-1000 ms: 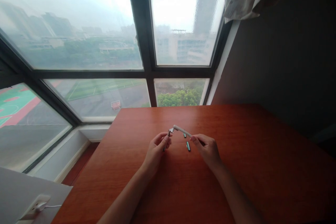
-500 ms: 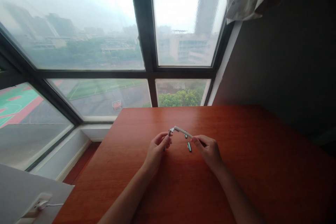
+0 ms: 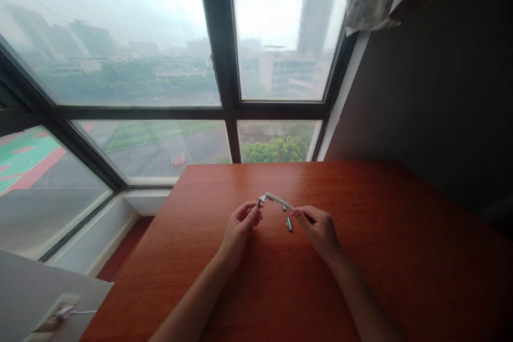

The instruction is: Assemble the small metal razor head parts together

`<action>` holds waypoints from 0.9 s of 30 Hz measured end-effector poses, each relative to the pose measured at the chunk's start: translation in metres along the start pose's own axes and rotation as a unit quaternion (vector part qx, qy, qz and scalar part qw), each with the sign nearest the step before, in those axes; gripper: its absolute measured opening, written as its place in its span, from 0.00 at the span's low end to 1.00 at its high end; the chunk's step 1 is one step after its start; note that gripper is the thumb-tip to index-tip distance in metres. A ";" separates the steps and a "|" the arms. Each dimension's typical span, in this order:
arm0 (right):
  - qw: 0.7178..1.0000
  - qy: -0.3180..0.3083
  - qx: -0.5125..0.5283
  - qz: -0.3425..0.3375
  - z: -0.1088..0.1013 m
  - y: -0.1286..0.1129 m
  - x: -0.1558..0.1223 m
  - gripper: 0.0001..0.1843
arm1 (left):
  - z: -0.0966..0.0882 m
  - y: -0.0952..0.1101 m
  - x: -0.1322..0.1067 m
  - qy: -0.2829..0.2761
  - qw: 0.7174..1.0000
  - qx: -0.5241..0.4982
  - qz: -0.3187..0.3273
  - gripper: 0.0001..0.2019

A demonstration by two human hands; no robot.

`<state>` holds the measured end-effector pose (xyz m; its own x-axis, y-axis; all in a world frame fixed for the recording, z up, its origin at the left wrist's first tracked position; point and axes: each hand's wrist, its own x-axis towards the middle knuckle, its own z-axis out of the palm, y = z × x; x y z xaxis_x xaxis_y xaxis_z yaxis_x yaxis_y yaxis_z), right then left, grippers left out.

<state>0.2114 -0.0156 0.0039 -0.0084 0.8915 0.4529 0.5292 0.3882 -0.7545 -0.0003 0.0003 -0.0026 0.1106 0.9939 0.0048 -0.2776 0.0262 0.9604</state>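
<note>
My left hand (image 3: 243, 219) is closed around the handle of a razor (image 3: 262, 199), whose silver head end sticks up past the fingertips. Pinched in my right hand (image 3: 318, 223) is a pale, slim toothbrush (image 3: 280, 201) that slants up to the left. Its tip is right beside the razor's silver end; whether they touch is too small to tell. Below the toothbrush a razor blade cartridge (image 3: 289, 224) with a green strip lies on the table. A second cartridge (image 3: 284, 204) is partly hidden behind the toothbrush.
Both hands are above a reddish-brown wooden table (image 3: 224, 181). Large windows with dark frames (image 3: 228, 113) stand beyond its far edge. A wall socket with a white plug (image 3: 64, 312) is at lower left, and cloth (image 3: 385, 0) hangs at upper right.
</note>
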 end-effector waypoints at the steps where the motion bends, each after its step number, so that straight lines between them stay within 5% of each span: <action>1: 1.000 0.001 -0.003 0.000 0.000 0.000 0.000 0.22 | 0.000 0.000 0.000 -0.001 1.000 -0.002 0.000 0.14; 27: 0.999 0.026 -0.032 -0.006 0.000 0.003 0.000 0.21 | 0.001 0.004 -0.001 0.005 1.000 0.002 -0.008 0.14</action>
<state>0.2132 -0.0141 0.0020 0.0278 0.8727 0.4875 0.5824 0.3822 -0.7175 0.0000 -0.0005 0.0014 0.1053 0.9944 -0.0133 -0.2727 0.0417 0.9612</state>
